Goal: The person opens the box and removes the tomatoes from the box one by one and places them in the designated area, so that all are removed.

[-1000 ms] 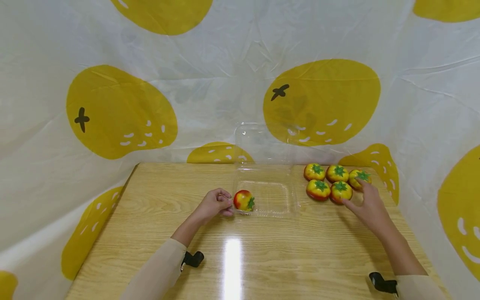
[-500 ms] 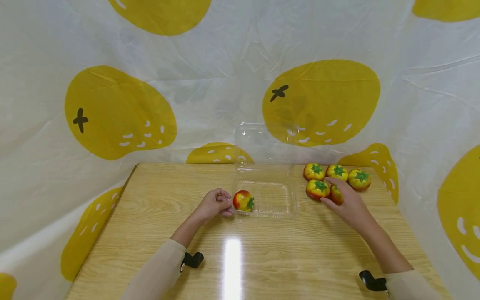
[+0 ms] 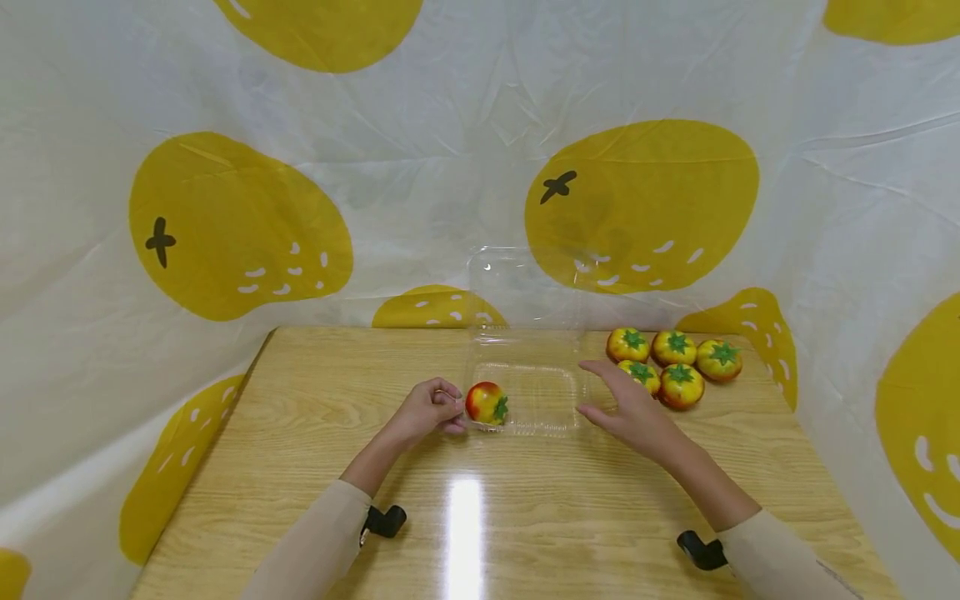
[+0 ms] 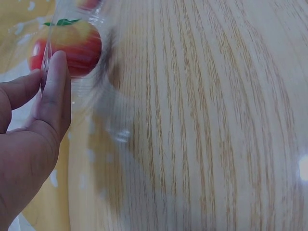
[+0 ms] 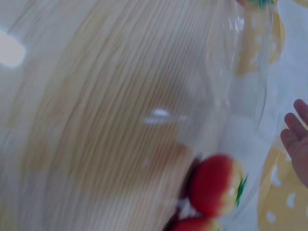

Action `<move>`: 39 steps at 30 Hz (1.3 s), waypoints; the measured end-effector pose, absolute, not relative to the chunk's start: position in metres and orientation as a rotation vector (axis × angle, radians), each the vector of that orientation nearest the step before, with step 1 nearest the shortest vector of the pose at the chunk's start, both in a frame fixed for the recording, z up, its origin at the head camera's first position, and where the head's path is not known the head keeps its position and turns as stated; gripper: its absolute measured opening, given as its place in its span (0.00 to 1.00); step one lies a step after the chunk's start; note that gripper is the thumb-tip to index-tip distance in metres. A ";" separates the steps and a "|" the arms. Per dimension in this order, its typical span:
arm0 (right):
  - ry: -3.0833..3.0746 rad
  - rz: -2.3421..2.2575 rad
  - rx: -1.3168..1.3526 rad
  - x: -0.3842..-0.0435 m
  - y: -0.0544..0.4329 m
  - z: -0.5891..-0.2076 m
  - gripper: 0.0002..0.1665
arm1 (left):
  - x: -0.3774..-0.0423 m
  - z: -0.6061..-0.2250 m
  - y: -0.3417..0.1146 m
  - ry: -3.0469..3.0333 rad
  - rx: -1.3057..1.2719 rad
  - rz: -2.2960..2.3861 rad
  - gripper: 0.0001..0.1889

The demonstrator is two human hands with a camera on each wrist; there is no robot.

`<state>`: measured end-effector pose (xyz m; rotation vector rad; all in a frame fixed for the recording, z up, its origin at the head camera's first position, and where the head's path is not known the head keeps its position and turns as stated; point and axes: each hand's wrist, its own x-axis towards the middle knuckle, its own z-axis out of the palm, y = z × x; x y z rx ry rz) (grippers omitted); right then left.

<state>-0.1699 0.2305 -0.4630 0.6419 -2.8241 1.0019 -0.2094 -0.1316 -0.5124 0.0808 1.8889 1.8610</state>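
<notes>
A clear plastic clamshell container stands on the table with its lid raised at the back. Inside its front left corner lies one red-and-yellow tomato with green leaves. My left hand pinches the container's left rim between thumb and fingers, seen close up in the left wrist view beside the tomato. At the container's right edge, my right hand has thumb and fingers spread apart with nothing between them; its fingers show at the edge of the right wrist view.
Several more tomatoes sit in two rows at the table's back right, one partly behind the right hand. The wooden table ends at a white curtain printed with yellow fruit.
My right hand has moved left from the tomatoes at the back right to the container's right edge. The left hand keeps its pinch on the rim; the tomatoes stay in place.
</notes>
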 end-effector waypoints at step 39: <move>-3.078 1.355 0.731 -0.211 0.106 -0.500 0.52 | -0.212 -0.512 -0.130 1.885 0.082 1.875 0.10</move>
